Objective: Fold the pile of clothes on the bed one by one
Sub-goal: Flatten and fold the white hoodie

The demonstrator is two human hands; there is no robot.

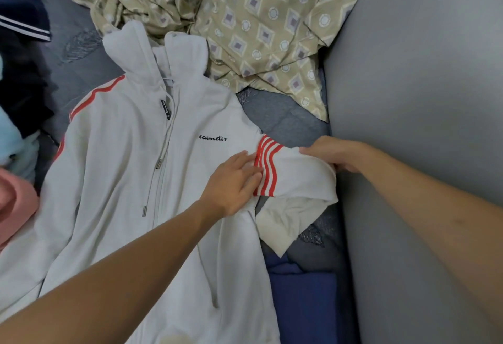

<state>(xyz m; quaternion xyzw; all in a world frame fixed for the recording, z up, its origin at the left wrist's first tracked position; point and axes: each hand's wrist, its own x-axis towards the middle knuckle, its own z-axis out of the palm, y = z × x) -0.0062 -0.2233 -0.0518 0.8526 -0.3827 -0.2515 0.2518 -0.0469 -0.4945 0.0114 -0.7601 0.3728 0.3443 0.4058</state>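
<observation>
Nearest the camera, two bare forearms reach in over the white zip hoodie (pixel 130 180), a soft fleecy garment lying front-up and spread flat on the bed (pixel 283 120); its lower hem runs out of the bottom edge. The left hand (pixel 234 183) lies on the hoodie's chest with straight fingers pressing beside the red stripes of the sleeve (pixel 294 177). The right hand (pixel 334 153) grips the sleeve's far edge, its fingertips tucked under the cloth and out of sight, and the sleeve's cuff end droops crumpled below. Just right of the hoodie's hem lies a dark blue garment (pixel 302 303), partly covered. Left of the hoodie a pile of clothes (pixel 19 137) in pink, pale blue and black is cut by the frame. Beyond the hood sits a crumpled beige sheet (pixel 258 17) printed with diamonds and circles. Right of the hoodie rises a smooth grey padded surface (pixel 422 98).
</observation>
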